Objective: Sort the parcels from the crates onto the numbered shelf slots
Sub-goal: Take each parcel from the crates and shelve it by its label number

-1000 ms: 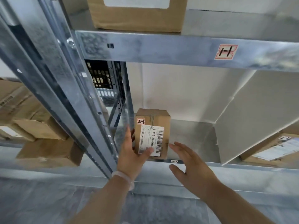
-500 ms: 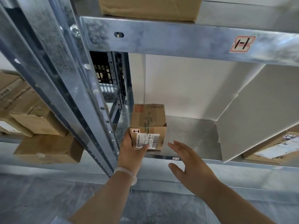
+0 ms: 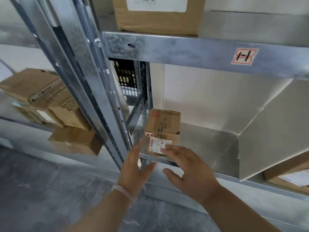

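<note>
Seen from the head camera, a small brown cardboard parcel point(image 3: 162, 131) sits on the lower metal shelf point(image 3: 205, 144), at its left end close to the steel upright point(image 3: 93, 91) and near the front edge. Its front face carries a white barcode label point(image 3: 158, 146), and a small sticker point(image 3: 149, 134) above that reads "2-1". The left hand point(image 3: 135, 168) hangs just beside the parcel's left front corner with its fingers straight and holding nothing; a pale band point(image 3: 123, 193) circles that wrist. The right hand point(image 3: 189, 166) is spread flat in front of the parcel. Its fingertips point(image 3: 167, 149) overlap the label, though I cannot tell whether they actually touch the cardboard, as the picture is blurred there. To the right on the same shelf a white divider panel point(image 3: 274, 131) leans at an angle, well apart from the parcel. The beam above wears a sticker marked "1-1" point(image 3: 245, 56), and a larger box point(image 3: 158, 15) stands on that upper level. Left of the upright, several brown boxes point(image 3: 41, 97) are stacked in the next bay.
</note>
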{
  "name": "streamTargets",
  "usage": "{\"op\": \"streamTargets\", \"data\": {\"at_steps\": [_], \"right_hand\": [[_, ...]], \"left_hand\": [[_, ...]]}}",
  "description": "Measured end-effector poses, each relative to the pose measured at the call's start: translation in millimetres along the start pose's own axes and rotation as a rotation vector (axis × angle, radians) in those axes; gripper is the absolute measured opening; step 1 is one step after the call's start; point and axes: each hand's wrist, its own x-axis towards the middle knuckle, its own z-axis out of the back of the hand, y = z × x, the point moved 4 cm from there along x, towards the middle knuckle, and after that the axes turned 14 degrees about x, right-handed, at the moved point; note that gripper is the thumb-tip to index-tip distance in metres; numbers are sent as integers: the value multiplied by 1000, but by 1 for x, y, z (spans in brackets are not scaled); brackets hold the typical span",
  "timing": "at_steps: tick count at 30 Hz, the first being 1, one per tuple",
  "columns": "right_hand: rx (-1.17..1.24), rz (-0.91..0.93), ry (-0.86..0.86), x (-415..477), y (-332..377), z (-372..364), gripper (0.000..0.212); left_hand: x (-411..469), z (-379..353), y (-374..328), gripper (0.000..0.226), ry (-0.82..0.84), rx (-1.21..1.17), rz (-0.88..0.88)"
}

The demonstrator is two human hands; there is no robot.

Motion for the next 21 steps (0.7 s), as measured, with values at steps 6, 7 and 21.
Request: {"op": "streamTargets", "data": {"at_steps": [6, 7, 21], "right_hand": [[-35, 208, 176, 20, 26, -4, 61], [-42, 236, 201, 19, 30, -4, 64], [-25, 711, 585, -111, 79, 4, 86]], "left_hand": [[-37, 51, -22, 80, -254, 319, -102], [-45, 58, -25, 80, -294, 369, -104], [-303, 66, -128, 78, -512, 883, 459]]}}
